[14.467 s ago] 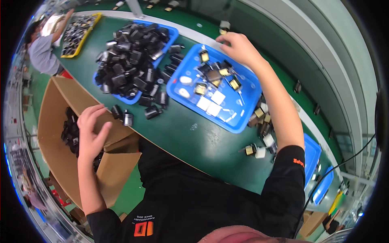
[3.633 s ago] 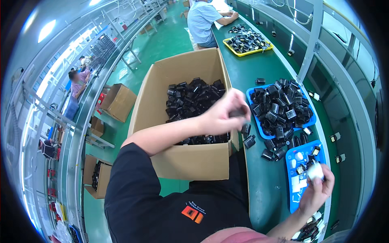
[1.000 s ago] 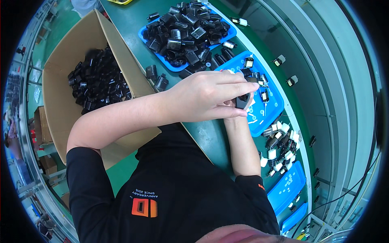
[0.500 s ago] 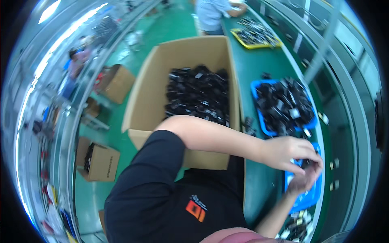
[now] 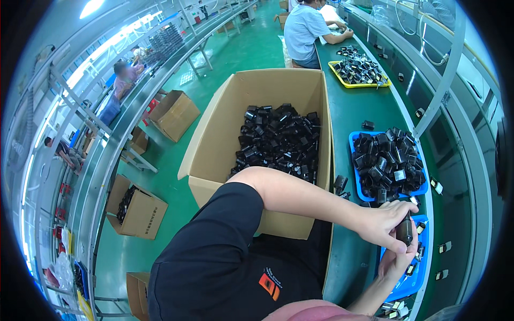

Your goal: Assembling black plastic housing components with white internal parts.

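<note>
Both of my hands are together over a blue tray (image 5: 423, 267) on the green bench, closed on one glossy black plastic housing (image 5: 405, 231). My left hand (image 5: 381, 222) comes across from the left, with fingers over the housing's top and thumb along its near side. From below, my right hand (image 5: 397, 261) grips its lower end; some of its fingers are hidden. Small parts in black, white and brass (image 5: 411, 267) lie in the tray beneath. Just beyond it, another blue tray (image 5: 355, 160) is heaped with black housings (image 5: 386, 163).
A large open carton (image 5: 211, 147) of black housings stands to the left of the bench. A yellow tray (image 5: 350, 84) of parts lies farther up, beside a person in light blue (image 5: 302, 35). Metal frame posts (image 5: 444, 80) line the right. Loose housings (image 5: 341, 184) lie near the carton.
The view has shifted so that the scene sits lower and farther right. My hands stay together over the near tray, and the black housing between them now shows more clearly.
</note>
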Motion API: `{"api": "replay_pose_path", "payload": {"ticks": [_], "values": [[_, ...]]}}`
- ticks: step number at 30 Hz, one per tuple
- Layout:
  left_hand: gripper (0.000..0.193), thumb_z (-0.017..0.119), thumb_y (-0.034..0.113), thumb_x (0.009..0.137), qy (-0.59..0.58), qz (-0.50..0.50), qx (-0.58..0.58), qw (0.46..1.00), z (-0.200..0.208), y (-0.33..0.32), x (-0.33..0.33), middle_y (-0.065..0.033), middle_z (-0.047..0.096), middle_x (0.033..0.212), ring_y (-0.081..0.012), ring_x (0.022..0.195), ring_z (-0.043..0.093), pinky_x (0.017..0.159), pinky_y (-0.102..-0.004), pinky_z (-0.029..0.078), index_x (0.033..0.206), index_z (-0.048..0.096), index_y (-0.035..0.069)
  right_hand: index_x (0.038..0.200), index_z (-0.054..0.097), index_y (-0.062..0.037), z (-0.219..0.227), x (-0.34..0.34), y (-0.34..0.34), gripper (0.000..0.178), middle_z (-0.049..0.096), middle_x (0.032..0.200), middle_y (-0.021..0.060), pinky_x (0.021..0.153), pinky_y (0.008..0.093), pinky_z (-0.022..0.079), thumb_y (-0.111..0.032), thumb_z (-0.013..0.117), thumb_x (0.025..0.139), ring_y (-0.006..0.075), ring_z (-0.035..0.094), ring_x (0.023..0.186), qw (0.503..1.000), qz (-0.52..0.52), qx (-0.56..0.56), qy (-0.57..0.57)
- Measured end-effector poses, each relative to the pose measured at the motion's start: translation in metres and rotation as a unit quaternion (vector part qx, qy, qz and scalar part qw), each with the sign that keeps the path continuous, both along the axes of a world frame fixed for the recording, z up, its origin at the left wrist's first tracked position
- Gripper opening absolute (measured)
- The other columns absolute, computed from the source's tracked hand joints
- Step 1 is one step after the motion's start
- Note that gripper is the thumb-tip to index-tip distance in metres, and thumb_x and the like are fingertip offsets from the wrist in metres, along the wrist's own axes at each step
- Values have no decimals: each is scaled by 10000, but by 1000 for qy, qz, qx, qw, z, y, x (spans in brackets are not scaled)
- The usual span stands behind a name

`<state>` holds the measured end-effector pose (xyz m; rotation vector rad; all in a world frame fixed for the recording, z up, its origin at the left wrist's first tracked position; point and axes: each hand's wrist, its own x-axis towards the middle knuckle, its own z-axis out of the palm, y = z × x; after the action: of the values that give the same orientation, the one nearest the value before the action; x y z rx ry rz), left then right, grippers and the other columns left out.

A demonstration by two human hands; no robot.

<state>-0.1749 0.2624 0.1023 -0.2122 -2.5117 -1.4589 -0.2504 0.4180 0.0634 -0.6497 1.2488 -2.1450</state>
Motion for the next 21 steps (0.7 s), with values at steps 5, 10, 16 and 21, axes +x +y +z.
{"api": "replay_pose_path", "payload": {"ticks": [5,10,16,21], "values": [[950,635,610,771,-15,9,-43,999,1,6,-2,-291,407,1241,-391,1147,414,990,-473,337,1325,274,-72,1347,416,60,-6,5,3,856,513,1326,195,1054,414,426,-349,814,709,296,532,1220,999,-18,-32,-20],[1013,699,625,712,66,-7,-54,996,5,10,-10,-285,438,1192,-416,1121,435,988,-459,349,1317,300,-83,1384,409,16,4,9,16,837,499,1347,197,1057,446,418,-330,808,735,332,500,1258,999,-25,-47,-8],[1009,758,586,688,35,60,-109,992,11,-4,1,-269,470,1204,-374,1130,480,988,-440,385,1333,350,-73,1329,486,42,10,-2,-3,650,564,1276,142,951,359,490,-120,733,749,230,612,1067,996,60,-62,-29],[1043,732,602,709,41,46,-113,992,9,2,2,-260,467,1193,-375,1127,466,996,-446,358,1381,292,-63,1326,464,48,-8,5,-6,714,591,1217,164,896,363,524,-178,793,735,245,632,1008,983,45,-153,-92]]}}
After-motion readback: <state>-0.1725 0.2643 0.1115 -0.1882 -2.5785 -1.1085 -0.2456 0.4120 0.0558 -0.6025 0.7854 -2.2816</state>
